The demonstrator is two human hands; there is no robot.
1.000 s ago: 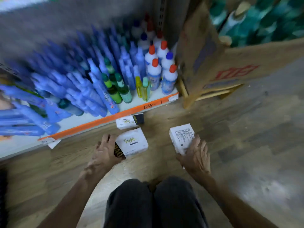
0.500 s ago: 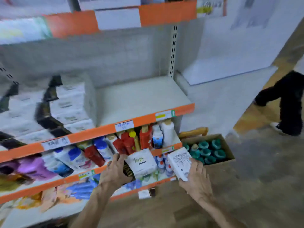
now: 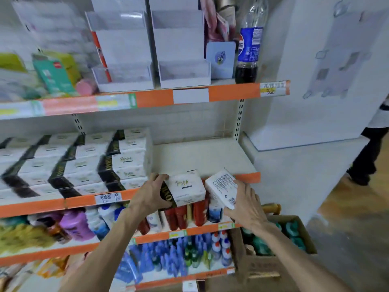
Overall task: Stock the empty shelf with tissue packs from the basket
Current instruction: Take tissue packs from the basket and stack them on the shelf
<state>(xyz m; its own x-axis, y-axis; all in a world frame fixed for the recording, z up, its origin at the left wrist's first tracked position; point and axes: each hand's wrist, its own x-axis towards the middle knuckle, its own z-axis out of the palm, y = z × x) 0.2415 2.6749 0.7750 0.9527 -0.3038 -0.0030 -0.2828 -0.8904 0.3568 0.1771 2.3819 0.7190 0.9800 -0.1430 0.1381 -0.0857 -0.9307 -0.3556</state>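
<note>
White pack (image 3: pixel 185 189) in left fingers (image 3: pixel 160 177), second pack (image 3: pixel 221 186) seemingly under right fingers (image 3: pixel 245 191)

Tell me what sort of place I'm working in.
Probably a shop aisle: orange-edged shelves with handwritten price labels, stacked tissue packs on one shelf, and rows of blue bottles lower down.

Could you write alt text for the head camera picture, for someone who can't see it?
A left hand grips a logo-side tissue pack and a right hand a label-side tissue pack, held before the bare right part of a shelf; stacked tissue packs fill its left.
</note>
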